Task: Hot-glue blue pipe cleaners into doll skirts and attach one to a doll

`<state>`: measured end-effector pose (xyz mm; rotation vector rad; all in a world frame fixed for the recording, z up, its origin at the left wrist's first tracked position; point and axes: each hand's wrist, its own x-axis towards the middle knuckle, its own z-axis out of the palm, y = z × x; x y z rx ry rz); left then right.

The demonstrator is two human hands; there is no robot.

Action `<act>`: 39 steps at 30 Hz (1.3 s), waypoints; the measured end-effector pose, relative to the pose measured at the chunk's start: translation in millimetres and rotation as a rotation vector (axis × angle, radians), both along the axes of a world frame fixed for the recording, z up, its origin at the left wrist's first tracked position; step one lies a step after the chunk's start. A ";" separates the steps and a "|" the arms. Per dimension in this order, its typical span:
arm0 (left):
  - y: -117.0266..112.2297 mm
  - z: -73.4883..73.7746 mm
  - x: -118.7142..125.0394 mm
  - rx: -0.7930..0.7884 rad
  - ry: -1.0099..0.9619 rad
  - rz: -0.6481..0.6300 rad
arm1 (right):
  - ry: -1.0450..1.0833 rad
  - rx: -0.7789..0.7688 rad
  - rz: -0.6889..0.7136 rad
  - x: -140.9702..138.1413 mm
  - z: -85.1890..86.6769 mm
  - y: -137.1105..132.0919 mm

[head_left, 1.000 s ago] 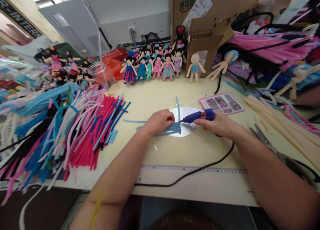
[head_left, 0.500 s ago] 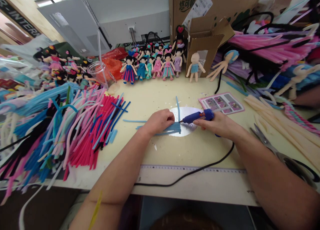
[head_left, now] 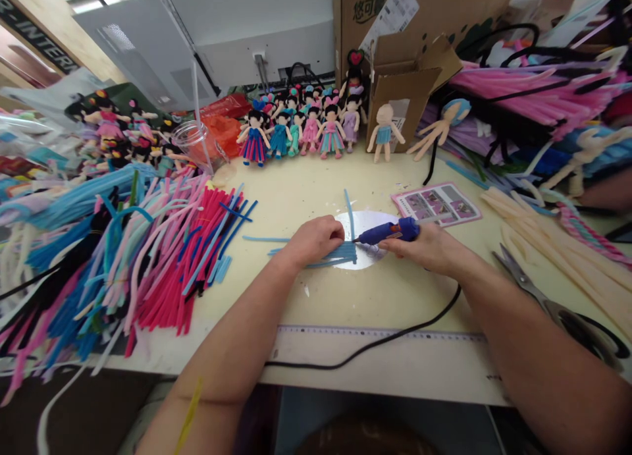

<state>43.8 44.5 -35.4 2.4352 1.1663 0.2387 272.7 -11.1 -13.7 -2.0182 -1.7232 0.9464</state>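
step in hand, apparently: gluing. right hand (head_left: pixel 419 245): fingers wrapped around the blue plastic glue gun (head_left: pixel 390 231), nozzle (head_left: pixel 357 240) at the row end of light-blue fuzzy strips (head_left: pixel 345 251), partly over the round silvery disc (head_left: pixel 372 259). left hand (head_left: pixel 316 238): fingers curled onto the row; grip unclear. next move likely requires steady alignment.
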 end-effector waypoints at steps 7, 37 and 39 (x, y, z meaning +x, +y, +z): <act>-0.4 0.4 -0.1 -0.003 0.003 -0.013 | 0.048 0.027 -0.002 4.1 1.8 0.6; -1.5 2.3 1.7 -0.006 0.024 0.004 | 0.015 0.023 0.036 3.1 0.5 -0.7; -1.5 2.1 1.6 -0.006 0.023 0.003 | 0.020 0.031 0.036 3.0 -0.2 -0.2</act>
